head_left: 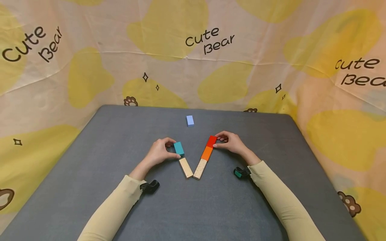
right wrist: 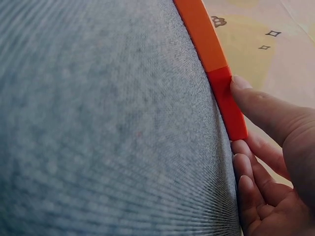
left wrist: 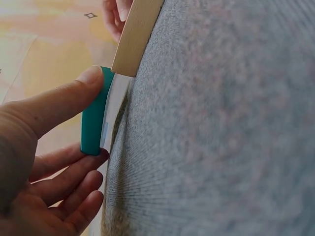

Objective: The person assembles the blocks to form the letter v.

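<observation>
Between thumb and fingertips, my left hand pinches a teal block by its ends. In the left wrist view the teal block looks slightly raised off the cloth. Its near end is close to a plain wooden block. On the other side, my right hand holds a red block between thumb and fingers. That red block lies end to end with an orange block, which meets a second plain wooden block. Together the two rows form a V shape.
A light blue block lies by itself farther back on the grey table. Behind the table hangs a yellow patterned cloth. Dark bands with devices are worn on the left wrist and right wrist.
</observation>
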